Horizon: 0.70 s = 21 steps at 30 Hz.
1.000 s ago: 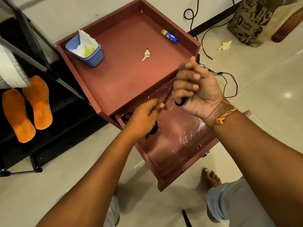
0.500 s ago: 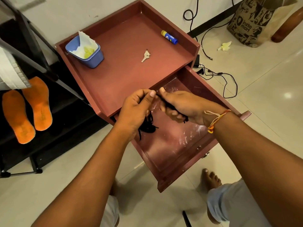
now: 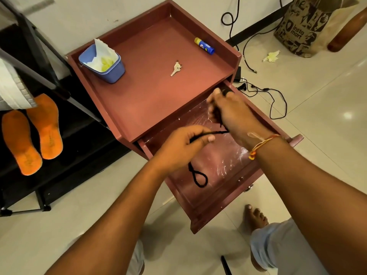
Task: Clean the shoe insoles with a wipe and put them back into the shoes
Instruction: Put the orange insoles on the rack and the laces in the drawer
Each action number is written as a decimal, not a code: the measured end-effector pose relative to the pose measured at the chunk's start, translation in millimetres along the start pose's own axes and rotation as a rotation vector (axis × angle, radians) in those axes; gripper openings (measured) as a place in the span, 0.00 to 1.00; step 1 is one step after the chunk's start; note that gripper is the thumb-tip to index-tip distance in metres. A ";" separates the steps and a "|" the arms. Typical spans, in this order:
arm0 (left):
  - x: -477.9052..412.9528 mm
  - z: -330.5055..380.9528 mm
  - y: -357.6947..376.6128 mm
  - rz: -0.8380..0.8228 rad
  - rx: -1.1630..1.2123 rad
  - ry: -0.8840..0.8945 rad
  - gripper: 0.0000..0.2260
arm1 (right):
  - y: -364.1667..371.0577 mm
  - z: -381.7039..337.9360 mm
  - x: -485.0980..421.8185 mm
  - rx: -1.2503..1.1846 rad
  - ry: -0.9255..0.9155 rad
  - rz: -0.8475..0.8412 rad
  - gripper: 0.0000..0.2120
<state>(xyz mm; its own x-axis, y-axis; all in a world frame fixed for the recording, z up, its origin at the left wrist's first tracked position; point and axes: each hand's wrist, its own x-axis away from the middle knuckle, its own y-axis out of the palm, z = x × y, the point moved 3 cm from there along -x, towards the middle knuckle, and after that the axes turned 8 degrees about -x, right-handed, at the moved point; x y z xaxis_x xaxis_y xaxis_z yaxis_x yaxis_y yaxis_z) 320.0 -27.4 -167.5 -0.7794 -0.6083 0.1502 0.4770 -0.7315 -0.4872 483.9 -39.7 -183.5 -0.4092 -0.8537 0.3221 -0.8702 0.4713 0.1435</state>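
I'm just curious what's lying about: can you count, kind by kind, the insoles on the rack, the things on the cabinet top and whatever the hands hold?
Orange insoles: 2
Blue tub of wipes: 1
Key: 1
Glue stick: 1
Black cord: 1
Total: 6

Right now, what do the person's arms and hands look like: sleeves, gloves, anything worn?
Both forearms are bare, with no sleeves in view. The left hand and the right hand wear no gloves. Round the right wrist sits a thin twisted thread band of orange, yellow and pale strands, with a knot and a loose pale end. The left wrist carries nothing.
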 end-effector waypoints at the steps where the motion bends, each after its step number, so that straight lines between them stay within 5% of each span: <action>1: -1.2 1.3 -6.6 0.074 0.041 0.006 0.05 | 4.1 2.0 2.0 0.217 -0.028 -0.027 0.17; 3: -2.7 0.1 -19.8 0.239 0.127 -0.005 0.07 | 15.6 4.7 11.4 0.372 0.051 -0.174 0.20; 5: -3.6 -6.6 -27.9 0.372 0.172 -0.042 0.08 | 25.1 5.2 24.0 0.273 0.248 -0.347 0.25; 9: -5.7 -25.2 -22.6 0.394 0.223 -0.139 0.09 | 30.8 -5.1 37.2 -0.221 0.564 -0.671 0.32; 13: -7.3 -32.5 -11.0 0.247 0.054 -0.114 0.11 | 23.3 -23.4 33.0 -0.879 0.626 -0.903 0.30; 17: -4.1 -29.4 8.1 -0.033 -0.207 -0.111 0.08 | 11.7 -26.1 16.2 -1.214 0.402 -0.632 0.23; 21: 0.8 -19.0 21.0 -0.201 -0.338 -0.048 0.12 | -1.3 -19.3 3.7 -1.113 0.183 -0.127 0.16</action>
<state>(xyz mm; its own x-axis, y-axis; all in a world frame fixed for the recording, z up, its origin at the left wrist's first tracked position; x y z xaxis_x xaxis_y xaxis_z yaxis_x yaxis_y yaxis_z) 321.7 -37.3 -194.0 -0.8197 -0.4832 0.3075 0.1505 -0.6997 -0.6984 488.8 -39.2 -164.5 -0.2098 -0.9073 0.3643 -0.1376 0.3963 0.9078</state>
